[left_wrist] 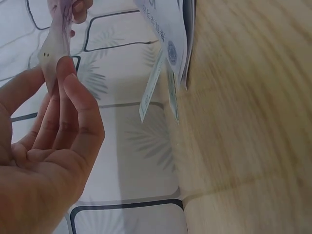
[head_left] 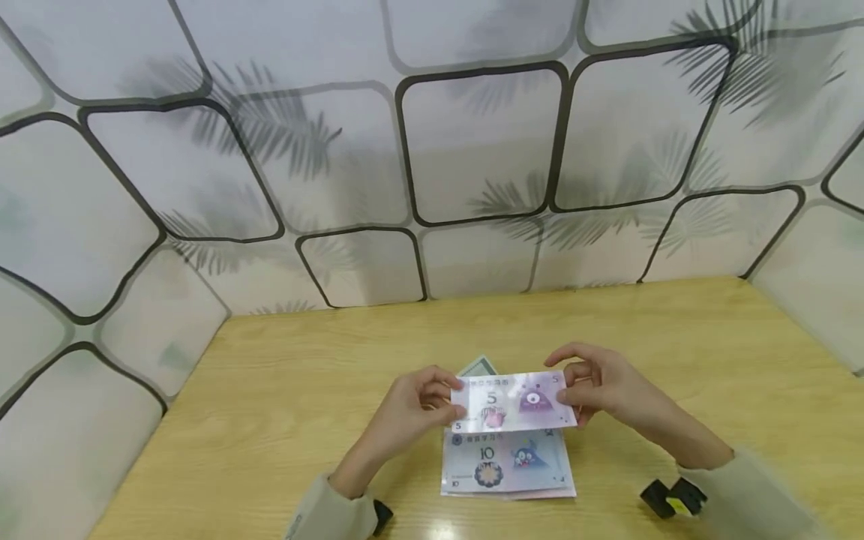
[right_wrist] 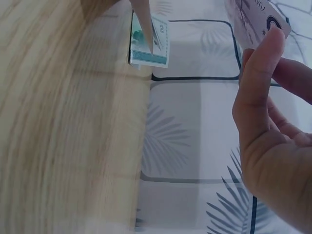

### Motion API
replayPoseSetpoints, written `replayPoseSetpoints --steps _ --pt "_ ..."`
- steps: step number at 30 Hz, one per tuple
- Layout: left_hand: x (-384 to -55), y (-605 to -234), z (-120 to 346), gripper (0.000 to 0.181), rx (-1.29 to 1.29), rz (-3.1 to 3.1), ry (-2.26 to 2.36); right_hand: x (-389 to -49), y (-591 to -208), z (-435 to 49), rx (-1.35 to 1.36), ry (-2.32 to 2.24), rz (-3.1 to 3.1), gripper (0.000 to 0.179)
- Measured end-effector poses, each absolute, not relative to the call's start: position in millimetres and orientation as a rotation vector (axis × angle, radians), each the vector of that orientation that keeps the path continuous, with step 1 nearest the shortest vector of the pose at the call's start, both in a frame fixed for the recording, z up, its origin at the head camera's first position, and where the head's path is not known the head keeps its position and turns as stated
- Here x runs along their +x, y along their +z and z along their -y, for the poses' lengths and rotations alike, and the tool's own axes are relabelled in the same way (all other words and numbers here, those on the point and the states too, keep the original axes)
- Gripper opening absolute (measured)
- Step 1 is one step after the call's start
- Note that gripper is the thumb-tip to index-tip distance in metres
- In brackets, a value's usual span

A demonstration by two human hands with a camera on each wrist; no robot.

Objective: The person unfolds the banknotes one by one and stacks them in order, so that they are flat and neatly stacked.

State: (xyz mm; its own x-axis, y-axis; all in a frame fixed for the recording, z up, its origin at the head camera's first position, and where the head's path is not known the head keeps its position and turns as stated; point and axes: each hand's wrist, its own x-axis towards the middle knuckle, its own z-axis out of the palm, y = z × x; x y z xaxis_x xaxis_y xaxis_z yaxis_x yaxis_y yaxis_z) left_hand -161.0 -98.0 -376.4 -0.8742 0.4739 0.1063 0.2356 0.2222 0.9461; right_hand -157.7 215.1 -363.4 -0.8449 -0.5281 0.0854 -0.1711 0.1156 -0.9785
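A purple play banknote (head_left: 513,402) marked 5 is stretched level between both hands, raised above the table. At its left end my left hand (head_left: 420,405) pinches it between thumb and fingers; the same grip of the left hand (left_wrist: 58,131) shows in the left wrist view. My right hand (head_left: 601,386) pinches the right end, and in the right wrist view the thumb of the right hand (right_wrist: 268,107) lies on the note's corner. Below lies a blue play banknote (head_left: 506,465) marked 10, on top of other notes. A green note (right_wrist: 150,41) sticks out behind.
The wooden table (head_left: 304,375) spreads around the notes. Behind it rises a pale wall covering (head_left: 479,150) with dark rounded outlines and leaf prints, which also runs along both sides. Black straps or mounts (head_left: 675,498) sit at the sleeve cuffs.
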Motion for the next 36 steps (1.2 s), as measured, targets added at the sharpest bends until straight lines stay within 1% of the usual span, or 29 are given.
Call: replayPoseSetpoints --steps 11,19,27,36 --pt "-154.6 -380.2 104.5 0.03 0.749 -2.257 1.619 -152.5 -370.9 -213.0 -0.727 -1.729 -2.103 0.034" --pt "-149.4 -382.5 102.6 0.039 0.773 -2.251 1.49 -149.5 -381.4 -210.2 -0.731 -1.667 -2.109 0.032" --pt "-150.2 -383.0 103.1 0.037 0.788 -2.234 1.345 -147.4 -387.0 -208.7 -0.789 -1.584 -2.126 0.026" --pt "-151.3 -383.4 104.8 0.037 0.817 -2.268 1.235 -150.1 -390.8 -206.7 -0.81 -1.531 -2.131 0.025"
